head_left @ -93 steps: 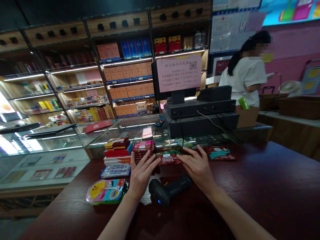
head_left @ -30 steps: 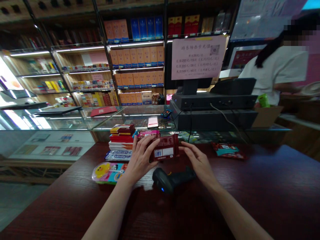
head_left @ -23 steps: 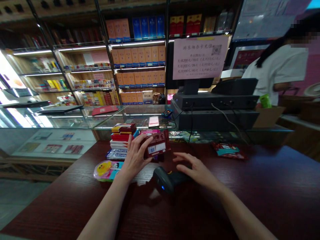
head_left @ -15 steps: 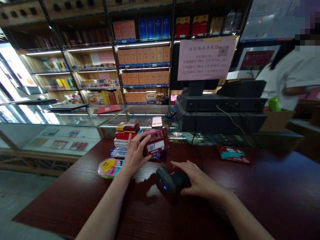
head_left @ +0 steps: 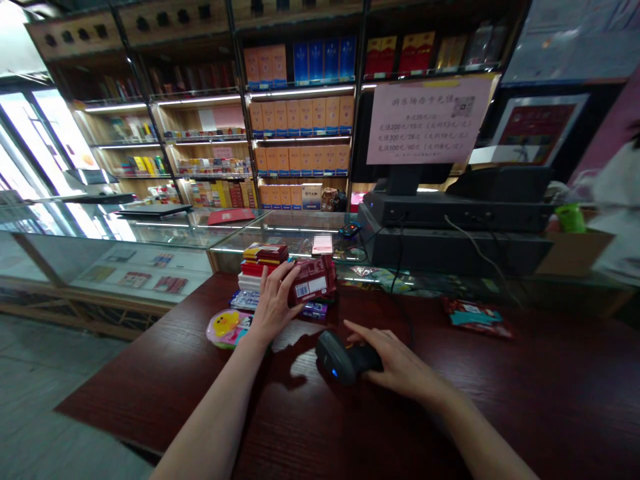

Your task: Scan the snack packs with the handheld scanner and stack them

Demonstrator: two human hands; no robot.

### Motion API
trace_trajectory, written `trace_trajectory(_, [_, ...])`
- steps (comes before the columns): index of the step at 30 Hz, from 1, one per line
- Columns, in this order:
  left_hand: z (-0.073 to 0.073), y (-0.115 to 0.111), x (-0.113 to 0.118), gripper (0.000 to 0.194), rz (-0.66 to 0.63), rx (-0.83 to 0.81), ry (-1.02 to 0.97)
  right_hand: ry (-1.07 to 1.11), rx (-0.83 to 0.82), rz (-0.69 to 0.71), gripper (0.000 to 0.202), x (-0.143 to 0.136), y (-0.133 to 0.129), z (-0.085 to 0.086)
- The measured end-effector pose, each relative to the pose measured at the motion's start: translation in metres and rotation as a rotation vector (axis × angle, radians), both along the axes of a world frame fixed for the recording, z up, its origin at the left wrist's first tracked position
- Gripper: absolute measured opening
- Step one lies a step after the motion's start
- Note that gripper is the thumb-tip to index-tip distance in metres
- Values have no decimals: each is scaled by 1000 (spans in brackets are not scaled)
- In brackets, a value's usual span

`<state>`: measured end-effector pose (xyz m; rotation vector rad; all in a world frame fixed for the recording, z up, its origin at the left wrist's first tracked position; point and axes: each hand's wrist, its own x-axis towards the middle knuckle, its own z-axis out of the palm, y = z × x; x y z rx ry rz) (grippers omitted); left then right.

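Observation:
My left hand has its fingers around a dark red packet, tilted so that a barcode and a white label face me. Close behind that hand stands a pile of red, yellow and white packs, with purple-and-blue wrapped packs at its foot. A pink package with a yellow duck lies left of my left wrist. My right hand grips the handle of a black barcode scanner low over the dark wooden table. A blue light glows on the scanner's head, which points left.
A red-and-teal snack bag lies on the table at the right. Beyond stand a glass counter and a monitor with a pink notice above a black till. A cable hangs behind the scanner. A person's white sleeve shows at right.
The view has swung a little left, so most things sit further right. The packet is turned slightly and sits nearer the pile. Both hands keep their hold. The person at right is mostly out of view.

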<state>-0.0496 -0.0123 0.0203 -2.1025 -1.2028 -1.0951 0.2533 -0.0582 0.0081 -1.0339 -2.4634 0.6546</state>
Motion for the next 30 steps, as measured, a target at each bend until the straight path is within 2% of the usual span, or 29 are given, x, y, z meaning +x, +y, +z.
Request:
trace_trajectory(9, [-5,3,-4,94,40,-40,5,21,2,-28,86,1,-1,4])
trace_trajectory(14, [-6,3,-3,92,40,-59,-14,164,-3,-89,81,5,-2,15])
trace_trajectory(19, [-8,5,-2,93,51,-74,-25,365,-148,-88,82,8,-7,20])
trace_trajectory(30, [-11,6,-4,93,73,-119,-18,361,-246,-108,80,21,-9,30])
